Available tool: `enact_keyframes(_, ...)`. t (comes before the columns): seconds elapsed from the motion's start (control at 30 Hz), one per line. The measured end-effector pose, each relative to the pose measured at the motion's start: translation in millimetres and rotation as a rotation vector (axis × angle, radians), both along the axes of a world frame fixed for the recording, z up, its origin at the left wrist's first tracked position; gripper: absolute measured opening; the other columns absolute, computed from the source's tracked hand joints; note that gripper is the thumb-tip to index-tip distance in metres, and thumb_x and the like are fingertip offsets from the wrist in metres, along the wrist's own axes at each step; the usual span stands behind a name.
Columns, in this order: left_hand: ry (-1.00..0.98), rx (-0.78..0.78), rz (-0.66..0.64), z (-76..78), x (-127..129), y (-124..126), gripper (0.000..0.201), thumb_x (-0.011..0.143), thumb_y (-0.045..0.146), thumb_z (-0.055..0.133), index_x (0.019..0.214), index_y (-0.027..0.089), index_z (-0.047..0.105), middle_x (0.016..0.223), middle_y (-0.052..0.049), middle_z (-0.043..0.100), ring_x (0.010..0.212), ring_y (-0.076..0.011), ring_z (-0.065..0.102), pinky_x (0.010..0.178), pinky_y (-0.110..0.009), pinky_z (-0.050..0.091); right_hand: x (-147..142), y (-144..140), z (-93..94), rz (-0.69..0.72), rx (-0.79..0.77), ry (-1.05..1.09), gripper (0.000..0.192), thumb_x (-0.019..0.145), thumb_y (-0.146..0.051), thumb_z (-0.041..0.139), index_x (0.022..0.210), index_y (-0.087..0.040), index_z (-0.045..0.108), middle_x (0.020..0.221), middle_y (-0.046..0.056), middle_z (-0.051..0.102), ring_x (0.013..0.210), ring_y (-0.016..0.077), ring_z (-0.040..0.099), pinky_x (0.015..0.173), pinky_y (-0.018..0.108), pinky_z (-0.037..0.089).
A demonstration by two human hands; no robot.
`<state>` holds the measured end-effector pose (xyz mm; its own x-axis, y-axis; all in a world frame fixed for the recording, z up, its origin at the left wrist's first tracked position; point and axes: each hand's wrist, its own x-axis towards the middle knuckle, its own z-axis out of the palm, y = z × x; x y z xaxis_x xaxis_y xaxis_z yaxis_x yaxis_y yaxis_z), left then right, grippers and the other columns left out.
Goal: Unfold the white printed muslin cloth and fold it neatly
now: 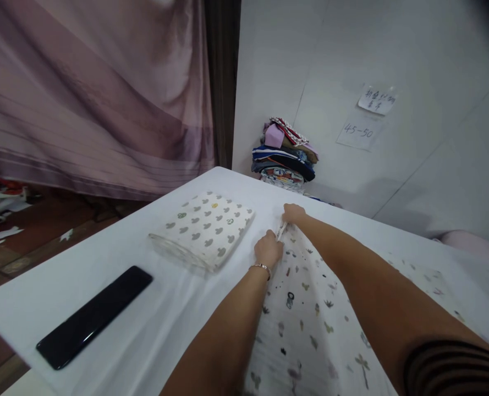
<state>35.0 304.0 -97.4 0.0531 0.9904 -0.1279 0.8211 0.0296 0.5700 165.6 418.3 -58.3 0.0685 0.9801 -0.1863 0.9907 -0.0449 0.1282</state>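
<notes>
**Both hands pinch the far edge of a printed cloth on the desk**

Black flat slab (94,317), at 8 o'clock on the white desk (153,341), lies apart from the work, out of the hands' way.

Folded cloth with grey shapes (206,227), at 11 o'clock, sits squared up and flat, just left of the hands; it looks set aside as a finished piece.

Left hand (268,250), bracelet at the wrist, fingers curled shut on the far edge of the printed cloth (310,319).

Right hand (294,213), at 12 o'clock, just beyond the left, also pinched on that edge. The hands are close together and a short stretch of hem runs taut between them, likely held so to keep it straight.

The printed cloth spreads flat from the hands back toward the body, under both forearms.

Stack of folded fabrics (284,155) stands against the wall at 12 o'clock, well apart.
</notes>
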Motion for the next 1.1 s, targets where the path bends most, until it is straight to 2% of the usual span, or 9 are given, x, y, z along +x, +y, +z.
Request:
enact_keyframes(0.2,-0.002,0.009,-0.005,-1.4,0.2,-0.9,0.024,0.077,0.026,0.047,0.1,0.02,0.051,0.095,-0.009,0.067,0.09,-0.0241,0.062,0.072,-0.031,0.043,0.5,0.3,3.2,0.004,-0.005,0.014,0.035,0.078,-0.024,0.053,0.113,-0.02,0.059,0.116,0.012,0.061,0.104,0.0254,0.058,0.076,0.033,0.049)
enact_keyframes(0.37,-0.007,0.022,-0.008,-2.0,-0.2,-1.2,0.024,0.077,0.025,0.048,0.1,0.02,0.052,0.095,-0.009,0.067,0.091,-0.0249,0.062,0.072,-0.032,0.043,0.7,5.7,8.7,0.011,-0.095,0.082,0.026,0.079,-0.022,0.05,0.098,-0.016,0.067,0.09,0.009,0.069,0.071,0.0181,0.065,0.061,0.025,0.049)
enact_keyframes(0.43,-0.003,0.022,-0.009,-0.6,-0.6,-1.6,0.024,0.077,0.025,0.048,0.099,0.02,0.052,0.094,-0.009,0.067,0.091,-0.0248,0.062,0.072,-0.032,0.043,1.6,5.7,11.0,0.043,-0.108,0.107,0.029,0.083,-0.023,0.045,0.099,-0.015,0.068,0.084,0.009,0.07,0.065,0.0169,0.064,0.059,0.025,0.048)
enact_keyframes(0.5,0.0,0.011,-0.009,1.0,-0.9,-1.9,0.023,0.077,0.025,0.048,0.099,0.02,0.052,0.095,-0.009,0.067,0.091,-0.0243,0.063,0.072,-0.031,0.043,3.3,3.3,13.2,0.091,-0.073,0.119,0.035,0.086,-0.023,0.042,0.111,-0.016,0.064,0.094,0.01,0.069,0.072,0.0184,0.065,0.064,0.027,0.049)
enact_keyframes(0.57,0.002,-0.001,-0.008,1.9,-0.8,-1.8,0.022,0.078,0.026,0.048,0.099,0.02,0.052,0.096,-0.009,0.067,0.091,-0.0238,0.062,0.072,-0.031,0.043,5.2,-1.0,15.6,0.168,-0.029,0.123,0.04,0.085,-0.021,0.042,0.122,-0.021,0.058,0.111,0.008,0.065,0.09,0.0203,0.063,0.074,0.028,0.048)
enact_keyframes(0.67,0.008,-0.003,-0.006,1.1,-0.1,-0.9,0.023,0.078,0.026,0.048,0.1,0.02,0.052,0.096,-0.009,0.067,0.092,-0.0238,0.062,0.073,-0.031,0.043,7.2,-7.8,18.5,0.31,-0.025,0.125,0.043,0.079,-0.016,0.049,0.118,-0.03,0.06,0.124,0.001,0.058,0.108,0.0201,0.055,0.086,0.026,0.044)
enact_keyframes(0.83,0.004,0.011,-0.006,-2.9,0.4,0.8,0.024,0.077,0.027,0.048,0.099,0.021,0.053,0.094,-0.009,0.067,0.091,-0.0252,0.062,0.073,-0.033,0.044,6.3,-9.4,17.1,0.591,-0.095,0.009,0.041,0.074,-0.013,0.053,0.111,-0.026,0.066,0.131,0.002,0.052,0.109,0.019,0.054,0.085,0.025,0.044)
enact_keyframes(0.97,-0.001,0.013,-0.005,-3.1,-0.2,0.5,0.024,0.076,0.026,0.047,0.099,0.021,0.053,0.095,-0.009,0.067,0.091,-0.0254,0.062,0.073,-0.033,0.044,4.5,-4.4,12.9,0.638,-0.142,-0.029,0.031,0.075,-0.014,0.054,0.1,-0.025,0.07,0.122,0.001,0.059,0.106,0.019,0.056,0.08,0.024,0.045)
enact_keyframes(1.1,-0.006,0.01,-0.013,-2.1,-0.9,-0.5,0.023,0.077,0.026,0.047,0.099,0.021,0.053,0.096,-0.008,0.067,0.092,-0.0246,0.062,0.074,-0.033,0.044,3.8,-0.1,10.0,0.658,-0.168,-0.061,0.032,0.077,-0.014,0.053,0.102,-0.026,0.068,0.118,0.002,0.061,0.104,0.0188,0.057,0.078,0.024,0.045)
